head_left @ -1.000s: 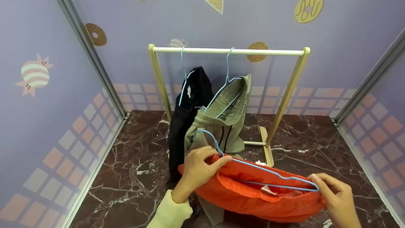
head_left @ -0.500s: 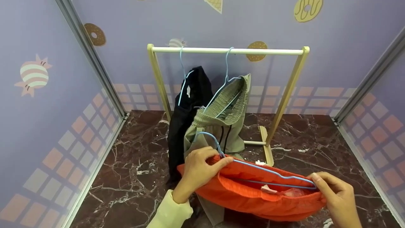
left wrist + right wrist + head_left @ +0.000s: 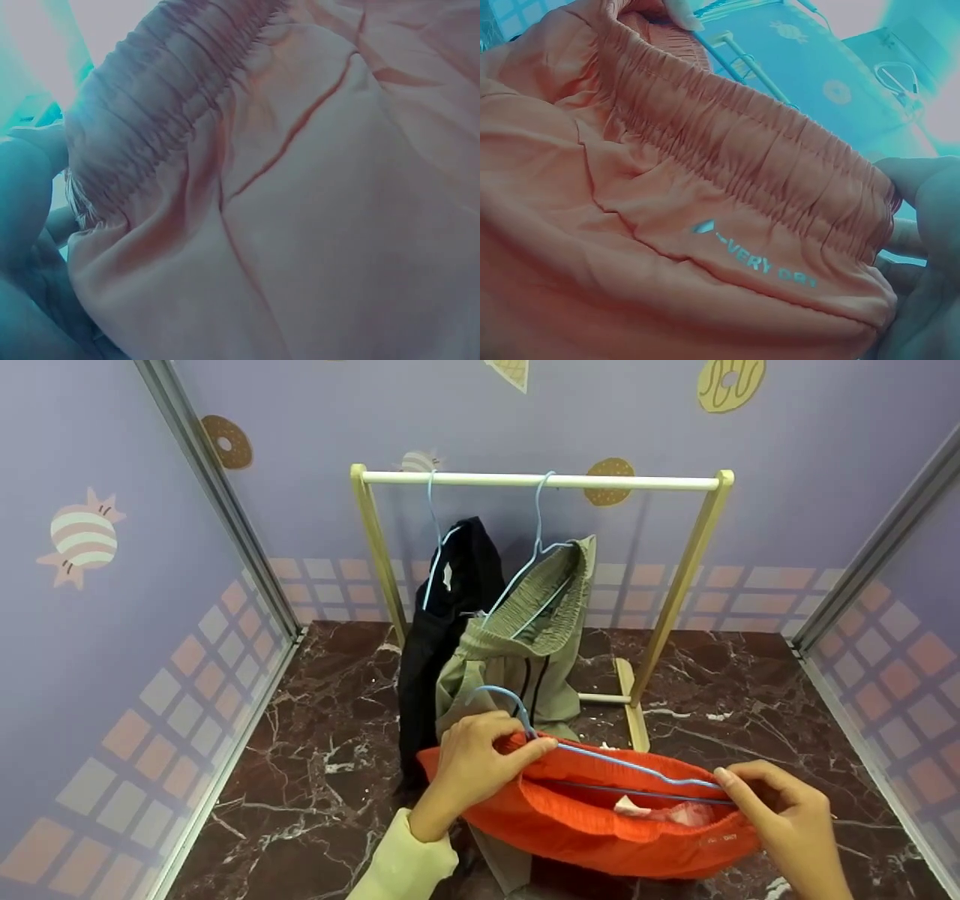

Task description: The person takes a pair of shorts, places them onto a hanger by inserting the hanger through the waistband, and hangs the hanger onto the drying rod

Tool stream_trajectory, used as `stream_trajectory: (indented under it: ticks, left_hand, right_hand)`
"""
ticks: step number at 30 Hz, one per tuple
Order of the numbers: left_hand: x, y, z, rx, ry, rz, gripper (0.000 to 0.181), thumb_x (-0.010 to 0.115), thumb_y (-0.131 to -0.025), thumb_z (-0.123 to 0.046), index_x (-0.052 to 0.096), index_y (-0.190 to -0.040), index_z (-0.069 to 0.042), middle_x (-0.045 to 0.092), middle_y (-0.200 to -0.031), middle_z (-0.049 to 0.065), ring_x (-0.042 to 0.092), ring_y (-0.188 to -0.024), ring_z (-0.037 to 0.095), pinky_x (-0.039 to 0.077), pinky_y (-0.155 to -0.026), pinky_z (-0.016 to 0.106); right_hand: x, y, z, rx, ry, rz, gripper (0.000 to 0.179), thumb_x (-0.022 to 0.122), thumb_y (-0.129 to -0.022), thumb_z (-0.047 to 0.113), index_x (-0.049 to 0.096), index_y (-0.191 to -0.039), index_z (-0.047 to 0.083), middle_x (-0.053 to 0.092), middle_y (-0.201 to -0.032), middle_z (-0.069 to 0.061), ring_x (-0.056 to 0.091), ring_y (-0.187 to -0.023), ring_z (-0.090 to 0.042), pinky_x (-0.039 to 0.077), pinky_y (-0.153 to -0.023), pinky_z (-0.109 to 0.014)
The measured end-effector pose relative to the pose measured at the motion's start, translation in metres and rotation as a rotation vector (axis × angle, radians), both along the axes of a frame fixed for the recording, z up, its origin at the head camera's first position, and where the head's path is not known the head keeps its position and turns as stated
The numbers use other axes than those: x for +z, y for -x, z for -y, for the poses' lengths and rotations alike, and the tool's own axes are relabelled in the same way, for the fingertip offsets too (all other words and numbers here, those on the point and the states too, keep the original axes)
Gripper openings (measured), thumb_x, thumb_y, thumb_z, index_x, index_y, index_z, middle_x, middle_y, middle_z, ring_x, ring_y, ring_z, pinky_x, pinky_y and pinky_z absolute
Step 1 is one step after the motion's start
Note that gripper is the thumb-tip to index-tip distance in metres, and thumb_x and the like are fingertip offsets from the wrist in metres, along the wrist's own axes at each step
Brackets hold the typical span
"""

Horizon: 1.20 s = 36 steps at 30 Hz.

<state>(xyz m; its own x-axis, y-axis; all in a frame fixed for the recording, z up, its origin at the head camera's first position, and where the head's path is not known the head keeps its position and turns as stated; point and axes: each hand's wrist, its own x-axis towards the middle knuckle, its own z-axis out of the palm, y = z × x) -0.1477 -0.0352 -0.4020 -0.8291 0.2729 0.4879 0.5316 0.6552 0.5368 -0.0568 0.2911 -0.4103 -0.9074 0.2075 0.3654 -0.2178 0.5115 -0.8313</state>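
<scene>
Orange pants (image 3: 600, 840) with a gathered elastic waist are held in front of me, a white tag showing inside. A blue hanger (image 3: 637, 769) lies along the waist opening, its hook sticking up at the left. My left hand (image 3: 480, 757) grips the waistband's left part, thumb over the hanger near the hook. With thumb and fingers my right hand (image 3: 784, 810) pinches the waistband at the hanger's right end, which is hidden. In the right wrist view, printed letters show below the waistband (image 3: 742, 165). Cloth fills most of the left wrist view.
Ahead stands a clothes rack (image 3: 652, 484) with a white rail and wooden legs. Black pants (image 3: 435, 660) and khaki pants (image 3: 517, 660) hang from it on blue hangers, at its left and middle. Dark marbled floor (image 3: 315, 780) lies below, with purple walls (image 3: 787, 495) around.
My right hand has moved slightly left, and the hanger's right end has gone out of sight at the waistband. The hook has sunk a little. My left hand has hardly moved.
</scene>
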Motion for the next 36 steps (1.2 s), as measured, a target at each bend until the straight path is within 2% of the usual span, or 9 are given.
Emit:
stream_trajectory:
  ticks: [5,9,12,15,22,29,36]
  left_hand:
    - [0.000,0.000,-0.001,-0.018,0.001,0.011,0.050,0.062,-0.079,-0.069,0.049,-0.054,-0.027,0.035,-0.057,-0.014,0.037,-0.053,0.002,0.026,-0.047,0.021]
    - [-0.002,-0.001,-0.001,-0.031,-0.008,0.001,0.048,0.062,-0.079,-0.069,0.053,-0.056,-0.028,0.039,-0.056,-0.013,0.039,-0.053,0.002,0.027,-0.048,0.021]
    - [-0.003,-0.001,-0.001,-0.037,-0.019,0.000,0.048,0.063,-0.079,-0.068,0.052,-0.056,-0.027,0.039,-0.056,-0.013,0.039,-0.053,0.003,0.026,-0.048,0.021]
    - [-0.004,-0.002,-0.001,-0.029,-0.020,0.006,0.049,0.063,-0.078,-0.069,0.050,-0.055,-0.028,0.038,-0.056,-0.014,0.038,-0.053,0.002,0.025,-0.047,0.020]
    - [-0.003,-0.002,-0.002,-0.013,0.004,0.030,0.051,0.062,-0.077,-0.071,0.048,-0.054,-0.028,0.036,-0.056,-0.015,0.037,-0.052,0.002,0.025,-0.046,0.021]
    - [-0.010,-0.004,-0.007,0.020,0.055,-0.003,0.048,0.062,-0.076,-0.072,0.055,-0.057,-0.028,0.040,-0.057,-0.015,0.037,-0.051,0.003,0.024,-0.046,0.020]
    - [-0.012,-0.004,-0.010,0.005,0.021,-0.005,0.050,0.062,-0.077,-0.072,0.053,-0.057,-0.027,0.040,-0.057,-0.013,0.038,-0.052,0.004,0.025,-0.046,0.021]
  right_hand:
    - [0.000,0.002,0.001,-0.011,-0.062,-0.017,0.003,0.069,-0.089,0.007,0.071,-0.087,0.008,0.070,-0.081,0.001,0.061,-0.064,-0.010,0.048,-0.058,-0.016]
    - [-0.003,0.004,0.003,-0.062,-0.119,-0.055,0.013,0.071,-0.086,0.006,0.070,-0.076,0.013,0.068,-0.074,0.005,0.058,-0.060,-0.006,0.045,-0.056,-0.014]
    - [-0.004,0.005,0.006,-0.091,-0.154,-0.113,0.021,0.074,-0.083,0.002,0.069,-0.069,0.017,0.068,-0.074,0.007,0.059,-0.067,0.001,0.045,-0.065,-0.009]
    - [-0.005,0.005,0.010,-0.094,-0.132,-0.177,0.024,0.075,-0.078,-0.006,0.070,-0.068,0.015,0.068,-0.076,0.006,0.059,-0.077,0.002,0.044,-0.074,-0.006]
    - [-0.002,0.005,0.013,-0.054,-0.110,-0.193,0.030,0.073,-0.081,-0.003,0.061,-0.061,0.014,0.059,-0.064,0.003,0.048,-0.060,-0.003,0.039,-0.058,-0.015]
    - [0.000,0.012,0.025,0.041,-0.030,-0.333,0.030,0.070,-0.079,-0.013,0.061,-0.062,0.011,0.056,-0.062,0.000,0.045,-0.057,-0.005,0.035,-0.052,-0.021]
    - [0.001,0.017,0.037,0.047,-0.024,-0.307,0.030,0.071,-0.080,-0.009,0.061,-0.062,0.013,0.057,-0.061,0.001,0.046,-0.054,-0.005,0.036,-0.050,-0.022]
